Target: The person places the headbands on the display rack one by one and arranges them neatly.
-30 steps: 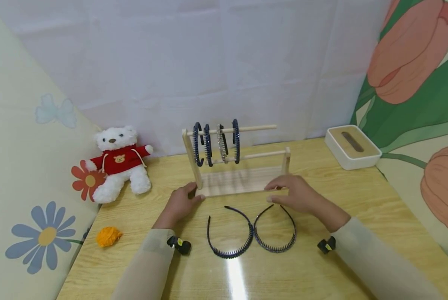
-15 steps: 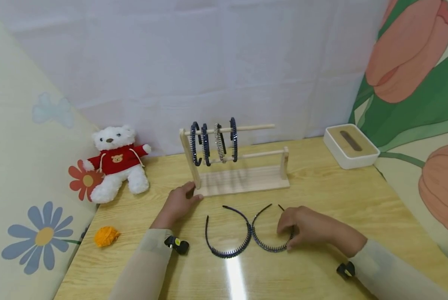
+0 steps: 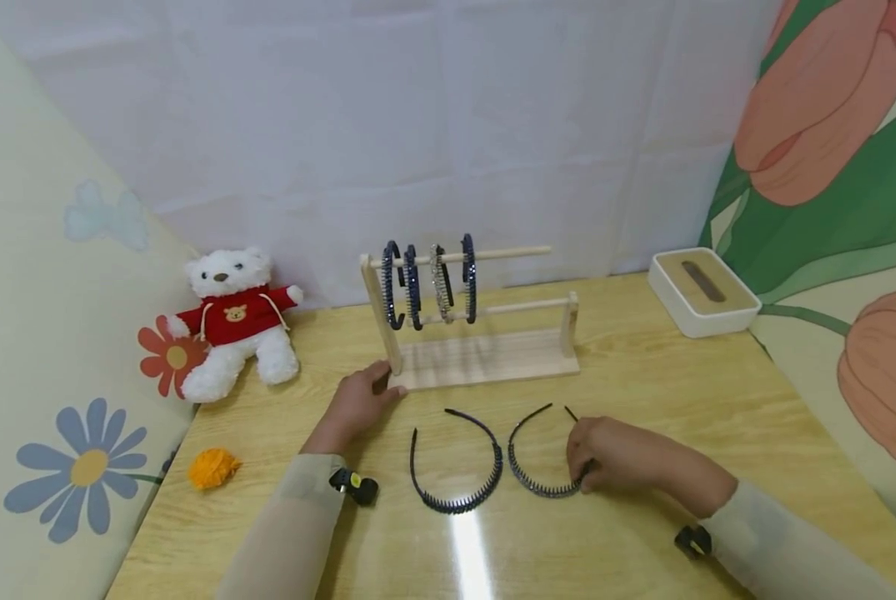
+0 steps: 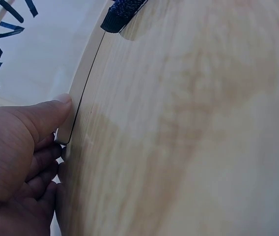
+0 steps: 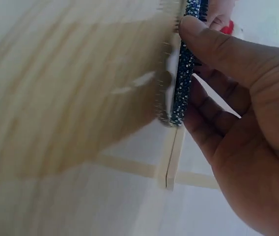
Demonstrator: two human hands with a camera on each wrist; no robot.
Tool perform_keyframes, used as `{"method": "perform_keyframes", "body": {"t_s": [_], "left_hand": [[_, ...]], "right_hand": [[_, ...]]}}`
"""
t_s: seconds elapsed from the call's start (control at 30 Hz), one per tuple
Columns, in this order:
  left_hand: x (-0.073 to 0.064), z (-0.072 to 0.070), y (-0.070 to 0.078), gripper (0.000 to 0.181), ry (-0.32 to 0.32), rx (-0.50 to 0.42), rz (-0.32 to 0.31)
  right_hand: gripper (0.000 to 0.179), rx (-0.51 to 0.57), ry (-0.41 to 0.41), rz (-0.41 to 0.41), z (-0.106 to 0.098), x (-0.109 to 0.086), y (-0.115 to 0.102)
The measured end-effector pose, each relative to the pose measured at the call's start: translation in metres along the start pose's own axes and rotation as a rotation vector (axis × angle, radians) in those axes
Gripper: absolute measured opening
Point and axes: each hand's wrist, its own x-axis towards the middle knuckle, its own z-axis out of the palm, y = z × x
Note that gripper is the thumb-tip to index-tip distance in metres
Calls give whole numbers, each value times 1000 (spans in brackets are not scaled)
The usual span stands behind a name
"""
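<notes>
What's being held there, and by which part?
The right hand pinches a headband by the right side of its curve; the left hand grips the wooden rack at its base's left end.

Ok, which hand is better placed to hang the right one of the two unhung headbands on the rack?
Probably the right hand: it pinches that headband, and the upper rod's open end lies on its side. The left hand holds the rack's left corner.
</notes>
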Motion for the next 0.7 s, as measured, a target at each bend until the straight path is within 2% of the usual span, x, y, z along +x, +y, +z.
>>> {"method": "perform_keyframes", "body": {"t_s": [0.07, 0.17, 0.27, 0.37, 0.47, 0.63, 0.7], "left_hand": [[-1, 0, 1, 65, -4, 0, 0], [-1, -1, 1, 64, -7, -7, 4], [-2, 0, 0, 64, -6, -13, 5], [-2, 0, -1, 65, -7, -17, 0], [-2, 1, -1, 65, -3, -11, 6], [0, 1, 0, 64, 2, -2, 21], [1, 0, -1, 63, 4, -1, 25]], "right_hand": [[11, 49, 27, 20, -4, -4, 0], [9, 186, 87, 115, -13, -11, 0], [8, 396, 170, 246, -21, -17, 0], [14, 605, 287, 377, -26, -21, 2], [21, 817, 419, 447, -28, -24, 5], [27, 1247, 589, 373, -31, -32, 12], [28, 1377, 644, 332, -35, -34, 15]]}}
